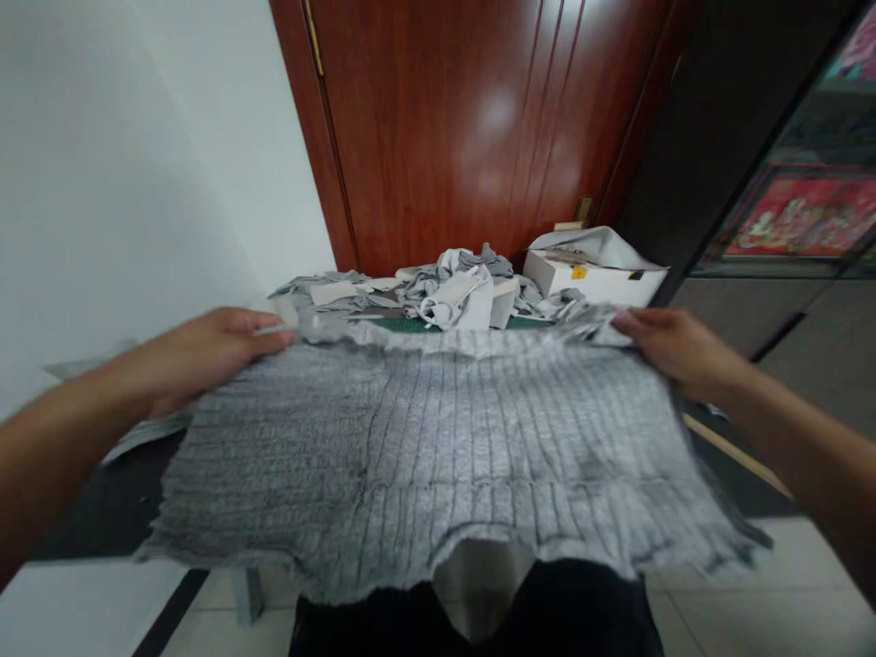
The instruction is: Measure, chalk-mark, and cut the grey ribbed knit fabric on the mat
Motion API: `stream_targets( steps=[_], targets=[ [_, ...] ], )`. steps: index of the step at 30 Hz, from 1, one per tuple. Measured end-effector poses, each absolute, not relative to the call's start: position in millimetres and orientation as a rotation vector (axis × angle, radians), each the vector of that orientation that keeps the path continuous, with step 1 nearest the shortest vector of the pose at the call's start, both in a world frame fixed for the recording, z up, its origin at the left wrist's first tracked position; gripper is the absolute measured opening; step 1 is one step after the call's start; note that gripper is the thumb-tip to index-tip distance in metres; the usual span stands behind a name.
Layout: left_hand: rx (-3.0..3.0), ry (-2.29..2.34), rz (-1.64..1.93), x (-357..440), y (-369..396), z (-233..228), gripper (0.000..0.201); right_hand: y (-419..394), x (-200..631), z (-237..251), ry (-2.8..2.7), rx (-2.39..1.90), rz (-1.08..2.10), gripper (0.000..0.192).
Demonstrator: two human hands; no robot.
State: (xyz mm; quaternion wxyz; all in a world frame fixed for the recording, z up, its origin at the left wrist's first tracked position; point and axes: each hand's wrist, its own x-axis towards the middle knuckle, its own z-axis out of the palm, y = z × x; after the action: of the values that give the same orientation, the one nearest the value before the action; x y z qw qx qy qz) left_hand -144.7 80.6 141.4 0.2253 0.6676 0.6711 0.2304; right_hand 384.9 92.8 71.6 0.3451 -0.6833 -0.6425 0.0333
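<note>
A grey ribbed knit fabric piece (465, 429) is stretched out wide between my two hands, hanging down over the front of the table and above my lap. My left hand (212, 351) pinches its upper left corner between thumb and fingers. At the upper right corner, my right hand (674, 347) grips the bunched edge. Vertical ribs run down the middle, and a seam crosses near the lower part. The bottom edge is wavy and rises in a notch at the centre.
Grey and white fabric scraps (458, 287) lie heaped at the back of the table. A white box (595, 274) holding more cloth stands at the back right. Behind is a reddish wooden door (438, 119); a dark glass-fronted cabinet (759, 201) is on the right, a white wall (137, 164) on the left.
</note>
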Motion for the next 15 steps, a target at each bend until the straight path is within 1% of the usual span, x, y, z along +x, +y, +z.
stream_targets(
  steps=[1, 3, 4, 6, 7, 8, 9, 10, 11, 13, 15],
  targets=[
    [2.06, 1.964, 0.486, -148, 87, 128, 0.044, 98, 372, 57, -1.692, -1.826, 0.075, 0.041],
    [2.187, 2.016, 0.419, -148, 95, 102, 0.034, 102, 350, 32, -1.705, -1.865, 0.023, 0.027],
    [2.236, 2.031, 0.432, -144, 95, 92, 0.034, 99, 341, 22, -1.723, -1.852, -0.012, 0.024],
    [2.371, 1.995, 0.528, -125, 90, 75, 0.039, 85, 325, 9, -1.819, -1.766, -0.049, 0.026],
    [2.461, 1.892, 0.561, -112, 85, 69, 0.041, 74, 317, 4, -1.899, -1.68, -0.053, 0.026],
    [2.532, 1.781, 0.581, -96, 80, 62, 0.039, 63, 310, 1, -2.065, -1.488, -0.044, 0.029],
    [2.645, 1.531, 0.558, -80, 75, 56, 0.036, 52, 302, -3, -2.213, -1.323, -0.023, 0.033],
    [2.74, 1.261, 0.54, -65, 72, 49, 0.034, 41, 294, -6, -2.319, -1.222, -0.005, 0.039],
    [2.777, 1.115, 0.501, -52, 70, 41, 0.032, 31, 286, -10, -2.411, -1.17, 0.017, 0.047],
    [2.833, 0.981, 0.412, -36, 70, 23, 0.04, 14, 275, -16, -2.546, -1.151, 0.1, 0.061],
    [2.877, 0.972, 0.305, -36, 70, 6, 0.052, 0, 270, -19, -2.594, -1.224, 0.201, 0.067]
  ],
)
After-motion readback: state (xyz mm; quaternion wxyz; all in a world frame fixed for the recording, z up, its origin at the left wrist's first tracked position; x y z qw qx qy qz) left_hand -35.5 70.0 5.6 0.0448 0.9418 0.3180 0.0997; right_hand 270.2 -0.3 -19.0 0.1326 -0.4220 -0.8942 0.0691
